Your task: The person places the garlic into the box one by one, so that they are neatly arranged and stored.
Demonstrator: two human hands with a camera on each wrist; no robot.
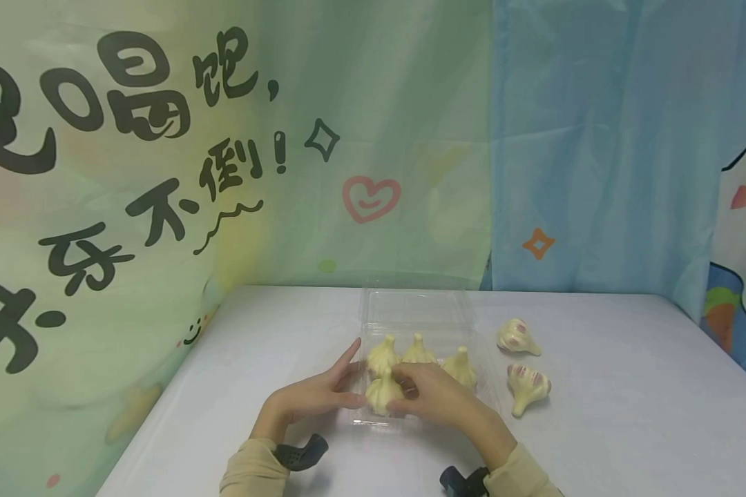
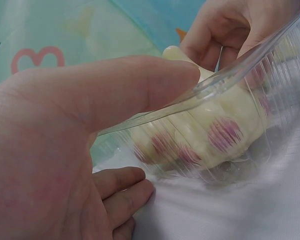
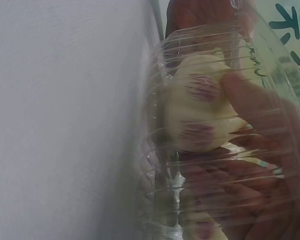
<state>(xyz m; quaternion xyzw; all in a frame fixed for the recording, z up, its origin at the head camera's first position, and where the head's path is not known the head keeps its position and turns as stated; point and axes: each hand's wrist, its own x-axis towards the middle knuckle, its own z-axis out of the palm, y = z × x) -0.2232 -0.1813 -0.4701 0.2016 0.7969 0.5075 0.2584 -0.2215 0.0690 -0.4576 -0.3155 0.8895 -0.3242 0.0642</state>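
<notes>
A clear plastic box (image 1: 419, 418) with its lid raised at the back holds several pale garlic bulbs. My right hand (image 1: 438, 393) reaches inside and holds the front-left garlic bulb (image 1: 383, 393) between thumb and fingers; in the right wrist view this garlic bulb (image 3: 197, 107) shows through the ribbed wall, thumb against it. Against the box's left side is my left hand (image 1: 313, 393), fingers extended. In the left wrist view its thumb (image 2: 155, 82) lies along the rim and the other fingers are lower, outside the wall. Behind are more garlic bulbs (image 1: 418, 351), one garlic bulb (image 1: 460, 369) at right.
Two purple-streaked garlic bulbs lie on the white table right of the box: one garlic bulb (image 1: 517, 337) farther back, another garlic bulb (image 1: 527, 388) nearer. The raised clear lid (image 1: 418, 308) stands toward the table's back edge. A printed curtain (image 1: 373, 138) hangs behind.
</notes>
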